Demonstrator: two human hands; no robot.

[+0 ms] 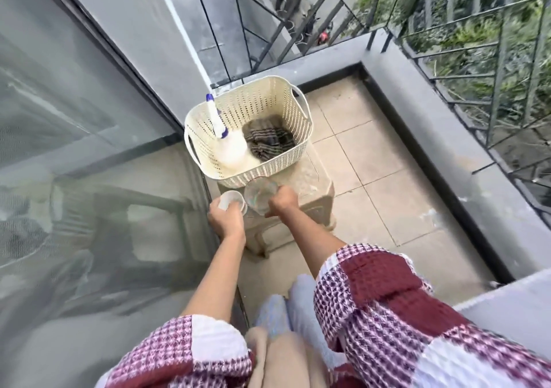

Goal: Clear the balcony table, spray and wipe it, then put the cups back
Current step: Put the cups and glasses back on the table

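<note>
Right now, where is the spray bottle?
In the head view, the spray bottle sits in the left of the cream basket, beside the striped cloth.

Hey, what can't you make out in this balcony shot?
Head view, all:
Beige plastic table: top largely covered by the cream perforated basket.
White spray bottle: base behind the basket wall.
Clear glass cup in the right hand: blurred, contents unclear.
Small white cup: partly covered by the left hand.

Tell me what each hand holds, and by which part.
Left hand grips the small white cup by its side; right hand grips the clear glass cup by its side.
</note>
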